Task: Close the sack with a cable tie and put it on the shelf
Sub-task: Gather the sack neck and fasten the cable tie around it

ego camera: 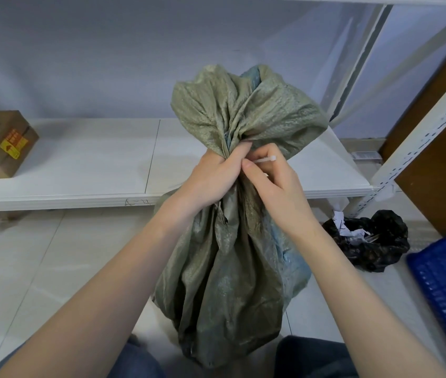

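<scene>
- Knees (309,356) in dark blue trousers sit at the bottom edge, one on each side of the base of the sack (227,268), which stands upright on the pale tiled floor (25,268).
- Both bare forearms reach up from the lower corners and meet at the sack's gathered neck.
- Left hand (213,178) is wrapped tight around the bunched neck, fingers curled shut on the green woven cloth, thumb lying up along the gather.
- Right hand (273,181) sits just beside it, touching it, thumb and forefinger pinched closed on a thin white cable tie (267,159).
- Only a short length of the tie and its small square head show past the fingers, against the neck; whether it runs all the way round the neck, I cannot tell.
- Above the grip, the sack's loose mouth fans out in crumpled folds, a bit of blue lining showing inside.
- Behind the sack runs a low white shelf (80,159) of a metal rack; the sack is in front of it, not on it.
- Far left on that shelf: a cardboard box (0,148) with yellow and orange labels.
- Right of the sack on the floor: a black plastic bag (372,241) with crumpled paper inside, close by the rack's white upright.
- Blue plastic crate (445,282) pokes in at the right edge.
</scene>
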`<state>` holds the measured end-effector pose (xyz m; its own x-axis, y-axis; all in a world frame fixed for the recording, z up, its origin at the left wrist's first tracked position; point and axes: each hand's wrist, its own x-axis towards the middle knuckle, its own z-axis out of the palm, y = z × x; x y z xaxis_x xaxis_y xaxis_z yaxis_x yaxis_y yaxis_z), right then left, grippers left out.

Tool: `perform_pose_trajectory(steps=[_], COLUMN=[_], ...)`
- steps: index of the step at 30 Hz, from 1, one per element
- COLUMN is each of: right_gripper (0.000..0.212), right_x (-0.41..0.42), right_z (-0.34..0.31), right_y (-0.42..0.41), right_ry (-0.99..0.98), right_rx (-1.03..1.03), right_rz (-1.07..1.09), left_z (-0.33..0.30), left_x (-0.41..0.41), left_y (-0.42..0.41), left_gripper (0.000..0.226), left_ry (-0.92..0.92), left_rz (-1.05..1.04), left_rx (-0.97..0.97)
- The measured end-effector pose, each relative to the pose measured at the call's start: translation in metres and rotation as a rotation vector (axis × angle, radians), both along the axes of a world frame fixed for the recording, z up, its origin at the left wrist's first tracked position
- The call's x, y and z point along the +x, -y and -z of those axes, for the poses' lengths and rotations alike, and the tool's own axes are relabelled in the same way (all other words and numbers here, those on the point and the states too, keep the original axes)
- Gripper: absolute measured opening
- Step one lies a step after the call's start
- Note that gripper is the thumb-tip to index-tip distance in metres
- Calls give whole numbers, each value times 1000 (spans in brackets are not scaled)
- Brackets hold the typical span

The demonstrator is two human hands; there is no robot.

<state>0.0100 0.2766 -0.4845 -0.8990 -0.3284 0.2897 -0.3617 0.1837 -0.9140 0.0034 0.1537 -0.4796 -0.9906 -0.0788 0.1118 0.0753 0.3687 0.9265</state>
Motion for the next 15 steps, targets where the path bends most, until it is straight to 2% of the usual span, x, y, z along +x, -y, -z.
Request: perform_pose_trajectory(steps=[3,8,15], right_gripper=[22,41,28], right_x=[0,1,-2], right_z=[1,4,2], right_y=[1,5,5], right_ry=[-35,-88,-151], right_rx=[91,125,141], right_rz=[-22,22,118], left_z=[-4,-6,-19], left_x=[1,2,8], left_y=[3,3,2], left_gripper=[31,45,21], left_ry=[65,141,50], left_rz=[60,92,85], left_rx=[97,97,-85])
